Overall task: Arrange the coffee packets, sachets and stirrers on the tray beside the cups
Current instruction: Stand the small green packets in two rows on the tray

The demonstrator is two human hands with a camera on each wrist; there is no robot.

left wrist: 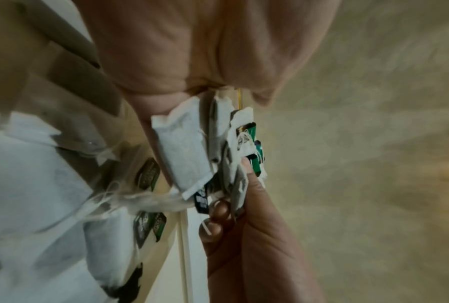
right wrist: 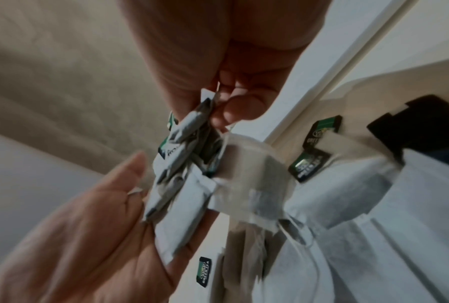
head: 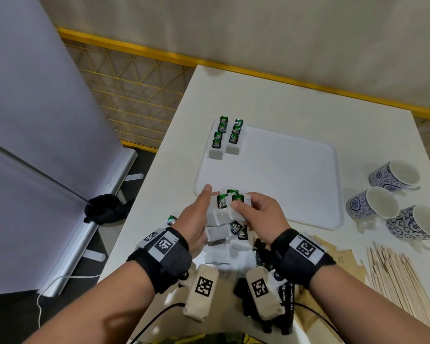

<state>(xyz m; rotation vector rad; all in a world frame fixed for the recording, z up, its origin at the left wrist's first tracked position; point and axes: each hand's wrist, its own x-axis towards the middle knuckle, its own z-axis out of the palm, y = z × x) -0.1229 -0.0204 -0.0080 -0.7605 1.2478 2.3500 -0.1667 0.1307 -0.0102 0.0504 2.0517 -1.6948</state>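
Two hands meet over the near-left part of a white surface (head: 271, 95), just at the near-left corner of a white tray (head: 296, 175). The left hand (head: 196, 214) lies with straight fingers and a bunch of tea bags (head: 227, 207) resting against its palm; the right hand (head: 261, 214) pinches that bunch between thumb and fingers, green tags showing on top. More tea bags in a loose pile (head: 230, 244) lie on the surface under the hands, with strings tangled among them. On the tray's far-left corner two short rows of tea bags (head: 227, 135) lie side by side. Three blue-and-white cups (head: 392, 202) stand on the surface off the tray's right edge, and a spread of wooden stirrers (head: 405, 281) lies near the surface's near-right edge, beside brown paper packets (head: 338, 259). Beyond the far edge runs a yellow wire fence (head: 134, 90) before a pale wall; a grey-white panel (head: 35, 120) stands to the left on a dark floor.
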